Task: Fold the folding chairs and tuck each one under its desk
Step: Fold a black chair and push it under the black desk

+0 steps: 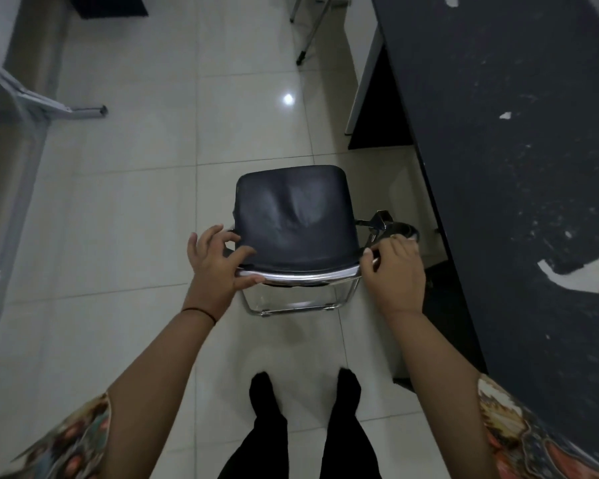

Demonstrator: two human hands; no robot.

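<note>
All I've got here is glossy pale floor tiles (146, 209) with a light glare (288, 98), plus a scuffed dark table (519, 167) on my right.

Bare forearms below short, loose sleeves (66, 444) printed in a busy pattern of cream, teal, brown and salmon-pink patches, one sleeve at each lower corner of the view. A thin dark band (201, 313) round the left wrist, just under the left hand (218, 267); nothing worn on the right hand (395, 271) or its wrist, no rings visible on either. Black trousers (270, 440) down both legs, ending in black feet (349, 382) on the floor, too dark to tell socks from shoes.
</note>
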